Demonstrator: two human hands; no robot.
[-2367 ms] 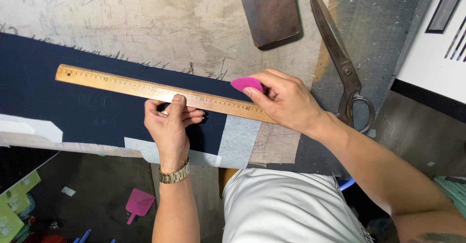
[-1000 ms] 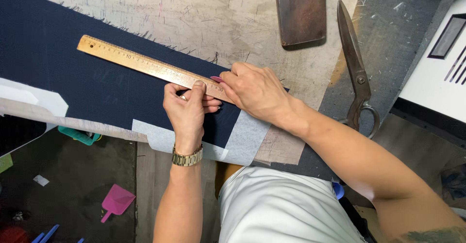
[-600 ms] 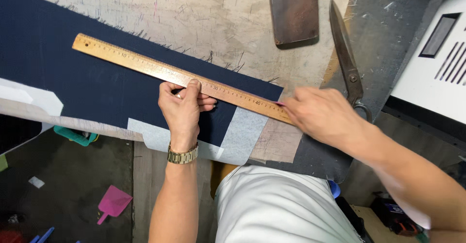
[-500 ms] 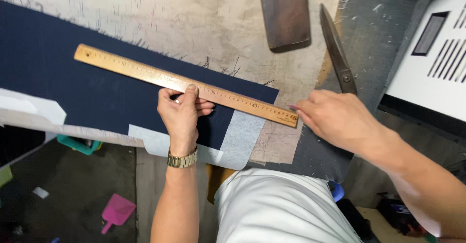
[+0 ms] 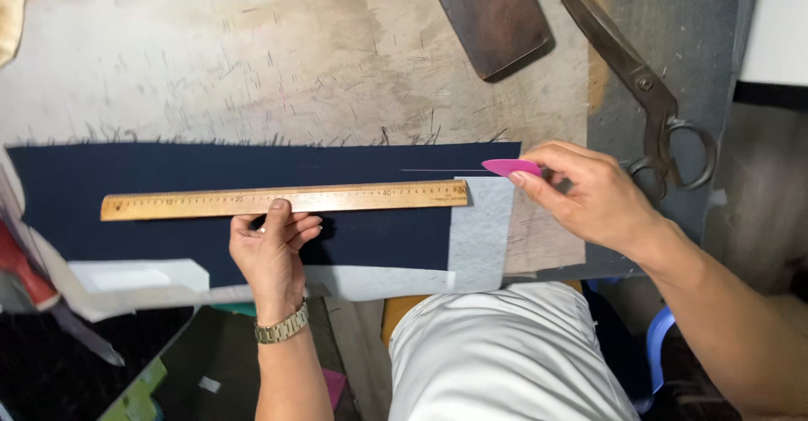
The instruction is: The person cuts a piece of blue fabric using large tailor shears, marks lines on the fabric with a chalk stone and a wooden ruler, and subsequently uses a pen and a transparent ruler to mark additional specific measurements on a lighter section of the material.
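Note:
A dark navy cloth [image 5: 185, 173] lies flat across the worn worktable [image 5: 252, 59]. On it rests a long wooden ruler [image 5: 370, 195], pressed down by the fingertips of my left hand [image 5: 271, 248], which wears a metal watch. My right hand [image 5: 589, 198] pinches a flat pink piece of tailor's chalk [image 5: 510, 167] at the cloth's right end, just above the ruler's tip. A thin pale chalk line [image 5: 438, 169] runs along the cloth beside the chalk. A light grey fabric strip [image 5: 481, 232] sits under the ruler's right end.
Large metal scissors [image 5: 627, 72] lie at the upper right, close to my right hand. A dark rectangular block [image 5: 492, 15] sits at the top centre. A white paper piece [image 5: 139, 275] lies at the cloth's near left edge. My white-clad lap [image 5: 505, 362] is below the table edge.
My right hand left the ruler, swung right toward the scissors, and now holds the pink chalk at the cloth's right end. The ruler lies more level. My left hand still presses it.

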